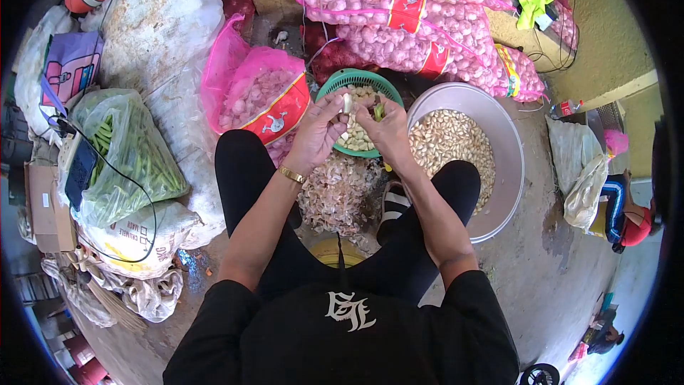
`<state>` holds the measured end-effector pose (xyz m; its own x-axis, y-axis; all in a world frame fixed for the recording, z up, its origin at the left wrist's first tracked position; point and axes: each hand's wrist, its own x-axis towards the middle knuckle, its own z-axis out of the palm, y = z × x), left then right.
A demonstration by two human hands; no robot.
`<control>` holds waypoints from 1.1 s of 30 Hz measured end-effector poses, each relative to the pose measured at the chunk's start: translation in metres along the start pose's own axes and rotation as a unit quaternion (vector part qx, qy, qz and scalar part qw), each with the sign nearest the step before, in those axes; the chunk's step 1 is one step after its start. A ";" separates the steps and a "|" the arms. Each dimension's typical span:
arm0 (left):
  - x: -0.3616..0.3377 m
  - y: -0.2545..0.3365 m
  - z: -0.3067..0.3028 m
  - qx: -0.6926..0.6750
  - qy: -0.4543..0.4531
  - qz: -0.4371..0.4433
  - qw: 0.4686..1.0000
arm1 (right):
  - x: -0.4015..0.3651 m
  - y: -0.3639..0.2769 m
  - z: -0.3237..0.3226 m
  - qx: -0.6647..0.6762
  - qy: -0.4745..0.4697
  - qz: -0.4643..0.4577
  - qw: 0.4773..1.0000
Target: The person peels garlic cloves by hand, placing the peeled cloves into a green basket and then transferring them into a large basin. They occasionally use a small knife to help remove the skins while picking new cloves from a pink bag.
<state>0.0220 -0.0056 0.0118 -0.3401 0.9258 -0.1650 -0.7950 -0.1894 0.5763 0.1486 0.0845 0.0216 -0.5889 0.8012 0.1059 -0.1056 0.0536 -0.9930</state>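
Observation:
Both hands are raised over a green basket holding pale peeled cloves. My left hand pinches a whitish garlic clove between thumb and fingers. Close beside it, my right hand has its fingers closed round a small knife with a green-yellow handle; its blade is not clearly visible. Below the basket lies a heap of papery garlic skins. To the right, a large pale tub holds many unpeeled cloves.
An open pink mesh sack of garlic stands left of the basket. Full garlic sacks are stacked behind. A bag of green pods sits at left. Two other people are at the far right edge.

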 end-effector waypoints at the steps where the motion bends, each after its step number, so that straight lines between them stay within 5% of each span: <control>1: 0.000 0.000 -0.002 0.013 -0.007 -0.007 1.000 | -0.001 0.000 0.000 -0.041 -0.008 -0.011 0.999; 9: 0.003 0.015 -0.014 0.003 -0.018 0.020 1.000 | -0.008 -0.023 -0.016 0.054 0.016 0.054 0.997; 11: 0.002 0.020 -0.011 -0.010 -0.020 0.028 0.999 | -0.013 -0.029 -0.031 -0.170 -0.129 0.036 0.976; 14: -0.006 0.027 0.000 0.022 -0.020 0.034 0.999 | -0.017 -0.032 -0.032 -0.289 -0.181 -0.019 0.940; 18: -0.011 0.029 0.001 0.071 -0.033 0.030 0.997 | -0.012 -0.014 -0.034 -0.231 -0.271 -0.045 0.933; 20: -0.012 0.029 0.002 0.083 -0.036 0.030 0.995 | -0.010 -0.029 -0.032 -0.272 -0.307 0.067 0.910; 27: -0.011 0.029 -0.004 0.113 -0.020 0.035 0.993 | -0.005 -0.037 -0.026 -0.178 -0.318 0.081 0.928; 29: -0.013 0.029 -0.002 0.117 -0.022 0.027 0.992 | -0.007 -0.031 -0.019 -0.187 -0.199 -0.039 0.961; 33: -0.016 0.021 0.009 0.108 -0.025 0.041 0.993 | -0.006 -0.021 0.002 -0.054 -0.046 -0.035 0.997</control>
<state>0.0157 -0.0212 0.0337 -0.3697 0.9263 -0.0724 -0.6376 -0.1962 0.7450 0.1528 0.0776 0.0416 -0.6547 0.7353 0.1750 -0.0647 0.1762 -0.9822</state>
